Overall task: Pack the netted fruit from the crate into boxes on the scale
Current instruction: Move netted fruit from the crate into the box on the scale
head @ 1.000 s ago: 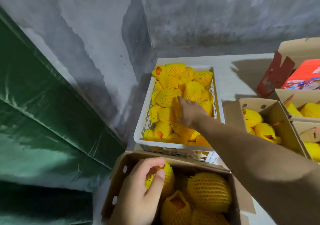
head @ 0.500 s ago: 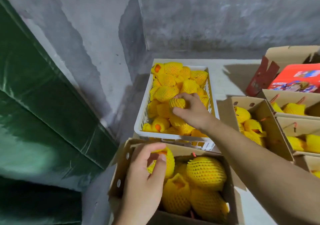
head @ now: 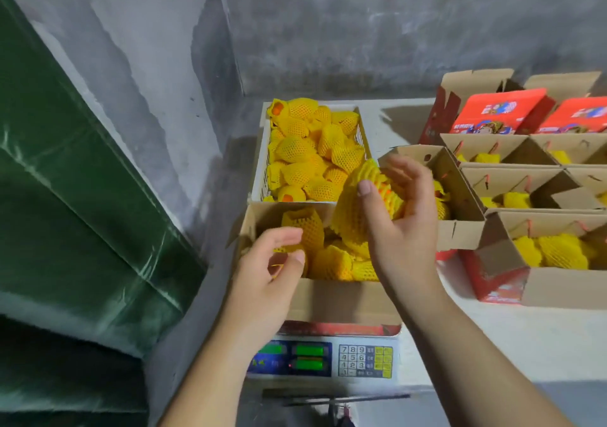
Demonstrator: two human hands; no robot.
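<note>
A white plastic crate holds several fruits in yellow foam netting. In front of it an open cardboard box stands on a digital scale and holds several netted fruits. My right hand grips a netted fruit above the box's right side. My left hand is at the box's left corner, fingers closed around a netted fruit inside it.
To the right on the white table stand several open cardboard boxes with netted fruit, and red printed boxes behind them. A grey wall rises behind; a green tarpaulin hangs at the left.
My right hand has lifted a netted fruit out of the crate and brought it back over the box on the scale. The left hand stays on its fruit in the box.
</note>
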